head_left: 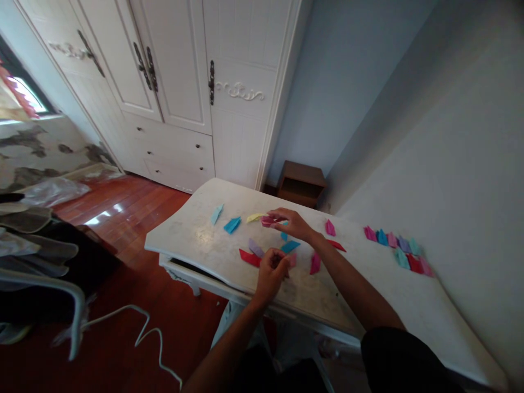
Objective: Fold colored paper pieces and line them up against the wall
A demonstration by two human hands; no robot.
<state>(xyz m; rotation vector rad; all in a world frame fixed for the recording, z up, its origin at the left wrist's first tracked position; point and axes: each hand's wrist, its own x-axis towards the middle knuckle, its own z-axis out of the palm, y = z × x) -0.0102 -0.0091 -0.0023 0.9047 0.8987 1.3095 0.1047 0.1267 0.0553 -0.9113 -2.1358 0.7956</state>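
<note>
My right hand (289,222) is above the white table, thumb and fingers pinching a deep pink folded paper piece (268,221). A yellow folded paper (254,217) lies just left of it. Nearer to me, my left hand (271,274) is curled with thumb and fingers together; whatever is in it, if anything, is hidden. Beside its fingertips a light pink paper piece (292,260) partly shows. Close around are a red piece (249,257), a lilac piece (256,248), a blue piece (290,246) and a magenta piece (315,263).
Two blue folded papers, one pale (216,214) and one bright (232,225), lie at the table's left. Several coloured pieces stand in rows, including a red one (415,264), by the right wall. Behind the table (188,229) are a white wardrobe (245,131) and brown nightstand (303,174).
</note>
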